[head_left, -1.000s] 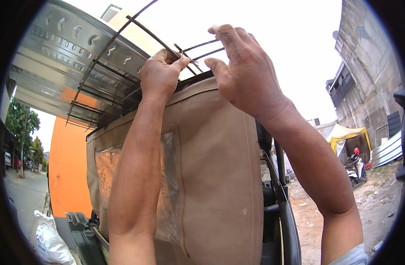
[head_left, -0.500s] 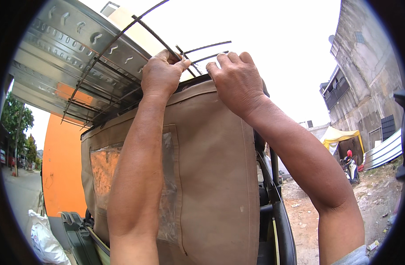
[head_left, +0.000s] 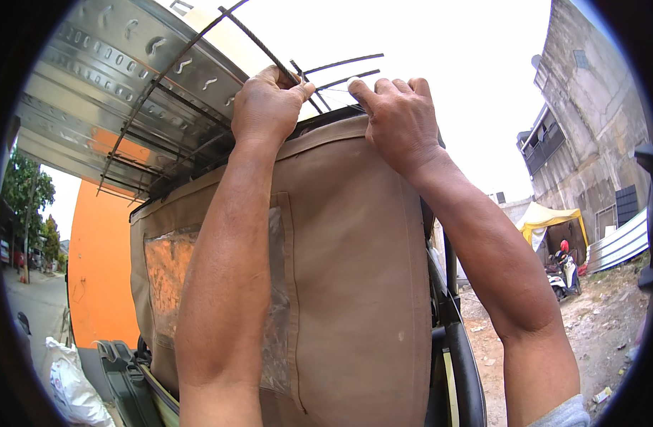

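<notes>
Both arms are raised to the top of a brown canvas cover (head_left: 351, 242). My left hand (head_left: 266, 110) is closed where dark ribbed steel rods (head_left: 259, 41) cross, with thumb and fingers pinched at the joint. My right hand (head_left: 403, 121), fingers curled in, is just right of the rod ends, above the cover's upper corner. A thin wire (head_left: 335, 90) shows faintly between the two hands and appears to run into the right one. The right fingertips are partly hidden.
Ribbed sheet-metal panels (head_left: 91, 60) jut out at upper left beside the rod grid. An orange panel (head_left: 102, 263) stands behind the cover. A white sack (head_left: 74, 388) lies at lower left. Right of a black curved bar (head_left: 463, 363) is rough ground with a parked scooter (head_left: 567, 276).
My right hand has shifted right and slightly up, widening the gap from the left hand. My left hand keeps its pinch at the rods. The view has shifted slightly.
</notes>
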`<act>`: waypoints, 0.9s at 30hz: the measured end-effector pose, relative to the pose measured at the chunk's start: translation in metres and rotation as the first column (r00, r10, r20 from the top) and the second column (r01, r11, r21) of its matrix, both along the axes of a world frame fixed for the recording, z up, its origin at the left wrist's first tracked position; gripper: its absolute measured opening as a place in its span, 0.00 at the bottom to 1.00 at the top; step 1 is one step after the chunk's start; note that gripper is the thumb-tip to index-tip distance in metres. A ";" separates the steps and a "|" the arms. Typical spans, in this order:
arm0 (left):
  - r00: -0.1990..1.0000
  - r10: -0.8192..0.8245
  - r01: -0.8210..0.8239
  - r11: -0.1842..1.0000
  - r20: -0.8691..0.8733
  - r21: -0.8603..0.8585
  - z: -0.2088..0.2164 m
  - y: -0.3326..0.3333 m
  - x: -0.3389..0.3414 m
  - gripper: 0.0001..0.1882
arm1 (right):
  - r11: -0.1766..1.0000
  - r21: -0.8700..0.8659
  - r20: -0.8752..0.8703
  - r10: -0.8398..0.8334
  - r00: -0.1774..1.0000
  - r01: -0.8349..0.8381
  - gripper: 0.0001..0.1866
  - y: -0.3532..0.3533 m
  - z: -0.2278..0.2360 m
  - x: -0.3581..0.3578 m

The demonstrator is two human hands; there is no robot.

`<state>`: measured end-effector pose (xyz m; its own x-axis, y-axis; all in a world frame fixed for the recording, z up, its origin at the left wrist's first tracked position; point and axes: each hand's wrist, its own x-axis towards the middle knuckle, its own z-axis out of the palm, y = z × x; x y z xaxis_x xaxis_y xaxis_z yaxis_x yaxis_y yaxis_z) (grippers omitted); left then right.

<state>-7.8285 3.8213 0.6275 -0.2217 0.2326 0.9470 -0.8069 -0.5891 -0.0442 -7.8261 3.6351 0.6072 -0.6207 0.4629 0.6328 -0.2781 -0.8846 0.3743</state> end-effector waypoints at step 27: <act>0.997 0.061 -0.065 0.995 -0.053 -0.073 0.000 -0.003 -0.003 0.16 | 0.898 0.417 -0.484 0.351 0.802 -0.142 0.10 0.062 0.017 -0.014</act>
<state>-7.8314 3.8181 0.6276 -0.1908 0.2900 0.9378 -0.7680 -0.6392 0.0414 -7.8397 3.6969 0.6238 -0.1959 0.0299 0.9802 0.1198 -0.9913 0.0542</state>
